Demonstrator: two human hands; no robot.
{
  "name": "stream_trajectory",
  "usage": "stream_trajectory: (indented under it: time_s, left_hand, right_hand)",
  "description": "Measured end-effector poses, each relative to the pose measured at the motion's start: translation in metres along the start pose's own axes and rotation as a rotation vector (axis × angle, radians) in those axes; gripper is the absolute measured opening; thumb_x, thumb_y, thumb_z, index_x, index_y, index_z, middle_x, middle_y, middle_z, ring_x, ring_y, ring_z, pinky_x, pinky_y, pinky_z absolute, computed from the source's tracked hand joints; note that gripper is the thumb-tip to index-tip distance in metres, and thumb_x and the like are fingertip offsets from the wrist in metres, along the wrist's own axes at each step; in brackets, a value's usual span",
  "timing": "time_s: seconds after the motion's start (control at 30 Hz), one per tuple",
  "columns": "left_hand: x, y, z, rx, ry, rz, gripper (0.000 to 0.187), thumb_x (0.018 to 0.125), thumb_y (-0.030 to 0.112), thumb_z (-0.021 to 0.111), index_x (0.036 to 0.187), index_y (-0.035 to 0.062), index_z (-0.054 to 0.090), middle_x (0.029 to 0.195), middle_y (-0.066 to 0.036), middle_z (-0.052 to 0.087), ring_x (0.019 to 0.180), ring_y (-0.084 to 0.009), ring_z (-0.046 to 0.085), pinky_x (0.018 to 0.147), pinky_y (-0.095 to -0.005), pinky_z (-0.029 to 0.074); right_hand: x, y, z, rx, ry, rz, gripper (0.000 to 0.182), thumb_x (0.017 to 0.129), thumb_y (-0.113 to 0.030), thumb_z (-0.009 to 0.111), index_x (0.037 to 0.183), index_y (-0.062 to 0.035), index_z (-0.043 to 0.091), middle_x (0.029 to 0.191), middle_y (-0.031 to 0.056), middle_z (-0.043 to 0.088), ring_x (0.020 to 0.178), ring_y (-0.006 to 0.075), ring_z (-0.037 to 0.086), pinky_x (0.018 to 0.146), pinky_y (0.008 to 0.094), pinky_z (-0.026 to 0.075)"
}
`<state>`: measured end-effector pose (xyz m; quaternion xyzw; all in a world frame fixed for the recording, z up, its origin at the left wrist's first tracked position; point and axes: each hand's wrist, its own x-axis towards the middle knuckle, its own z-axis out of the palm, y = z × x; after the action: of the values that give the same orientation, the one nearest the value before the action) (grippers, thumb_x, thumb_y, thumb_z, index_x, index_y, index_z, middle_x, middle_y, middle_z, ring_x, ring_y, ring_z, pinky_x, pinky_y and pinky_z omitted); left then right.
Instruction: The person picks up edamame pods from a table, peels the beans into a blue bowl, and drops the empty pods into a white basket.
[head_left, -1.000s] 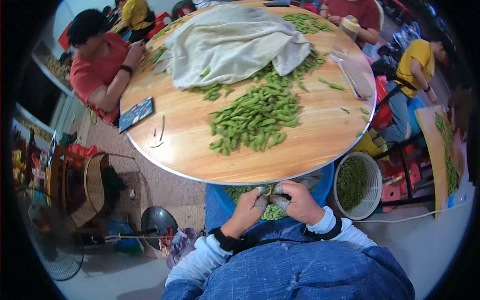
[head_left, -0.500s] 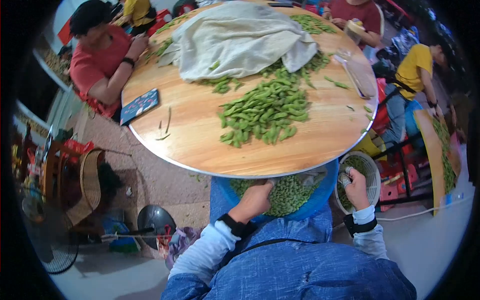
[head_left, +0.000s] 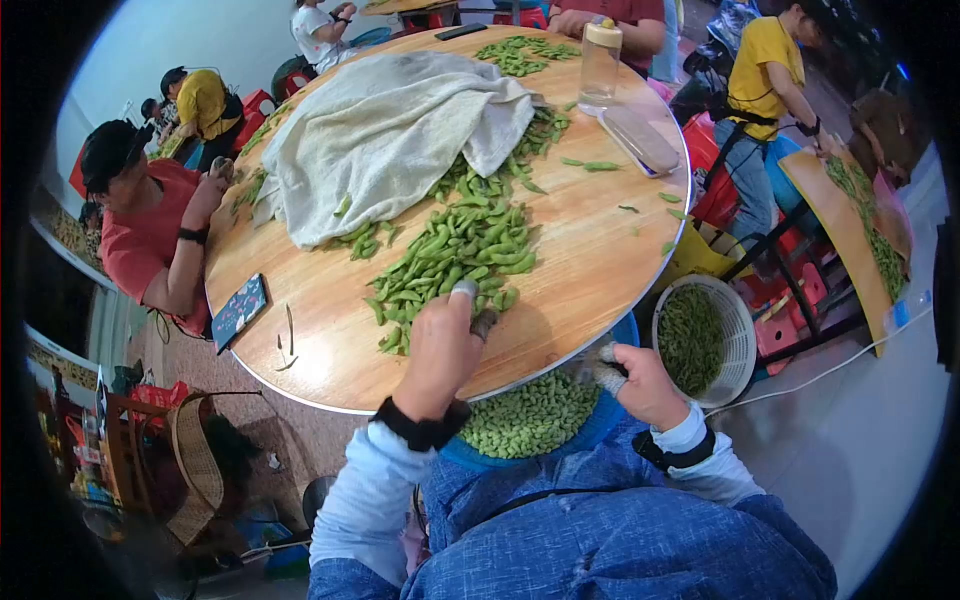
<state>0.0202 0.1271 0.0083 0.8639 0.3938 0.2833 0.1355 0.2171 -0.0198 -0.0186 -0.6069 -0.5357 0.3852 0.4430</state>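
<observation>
My left hand [head_left: 440,345] reaches over the table edge to a pile of green edamame pods [head_left: 455,250]. Its covered thumb and fingertip are apart at the near side of the pile; the other fingers are hidden. My right hand [head_left: 648,385] is above the right rim of a blue basin [head_left: 617,405], with covered fingertips and a gap between thumb and finger. Nothing is visible in that gap. Shelled green beans [head_left: 530,415] fill the basin on my lap, partly under the table.
A white basket [head_left: 740,345] of pods or hulls stands right of the basin. On the round table [head_left: 580,270] lie a white cloth [head_left: 390,130], a clear bottle [head_left: 600,65], a long case [head_left: 640,140] and a patterned booklet [head_left: 240,312]. Several people sit around, one in red [head_left: 150,240] at left.
My left hand has moved from the basin up to the pods on the table. The right hand has shifted from over the white basket to the basin's rim. The view has turned.
</observation>
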Motion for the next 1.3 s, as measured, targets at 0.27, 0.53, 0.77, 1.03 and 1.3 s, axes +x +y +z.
stream_trajectory:
  time_s: [0.27,0.53,0.77,1.03,1.3]
  left_hand:
    - [0.0,-0.011,0.009,-0.046,-0.135,-0.11,0.035,0.074,0.006,0.06,0.107,0.003,0.05,0.076,-0.014,0.059,0.069,-0.0203,0.059,0.059,-0.0295,0.046]
    - [-0.031,0.033,-0.006,-0.903,-0.292,-0.391,0.059,0.071,-0.003,0.064,0.119,0.0035,0.03,0.084,-0.01,0.058,0.075,-0.014,0.058,0.067,-0.024,0.047]
    - [-0.039,0.038,-0.012,-1.133,-0.475,-0.55,0.02,0.082,0.01,0.055,0.098,0.0024,0.047,0.071,-0.003,0.056,0.062,-0.0083,0.052,0.055,-0.0203,0.041]
    - [-0.054,0.037,-0.015,-1.193,-0.558,-0.669,0.015,0.089,0.018,0.044,0.087,0.0059,0.053,0.064,0.001,0.051,0.054,-0.0047,0.045,0.047,-0.0194,0.035]
    - [-0.079,0.042,0.016,-0.93,-0.108,-0.387,0.011,0.084,0.014,0.05,0.084,0.0024,0.052,0.063,-0.001,0.051,0.055,-0.0096,0.046,0.052,-0.0221,0.037]
  right_hand:
    - [0.016,-0.014,0.013,0.17,-0.062,-0.011,0.018,0.078,-0.004,0.056,0.095,0.0031,0.056,0.076,0.0066,0.058,0.072,0.0084,0.049,0.064,0.0258,0.042]
    - [0.044,-0.034,0.027,0.825,-0.316,0.204,0.02,0.081,-0.004,0.053,0.1,0.0019,0.056,0.084,-0.0001,0.057,0.075,0.005,0.051,0.067,0.0203,0.042]
    - [0.036,-0.029,0.025,0.639,-0.308,0.087,0.009,0.081,-0.004,0.054,0.088,0.0015,0.057,0.081,-0.0001,0.058,0.074,0.006,0.051,0.068,0.0212,0.042]
    - [0.029,-0.036,0.032,0.598,-0.14,0.037,0.015,0.081,-0.003,0.053,0.095,0.003,0.055,0.088,0.0033,0.058,0.079,0.0074,0.052,0.073,0.0229,0.043]
    - [0.02,-0.037,0.035,0.651,-0.268,0.16,0.016,0.083,-0.004,0.05,0.097,0.0021,0.055,0.09,0.0019,0.057,0.083,0.0067,0.051,0.075,0.0222,0.042]
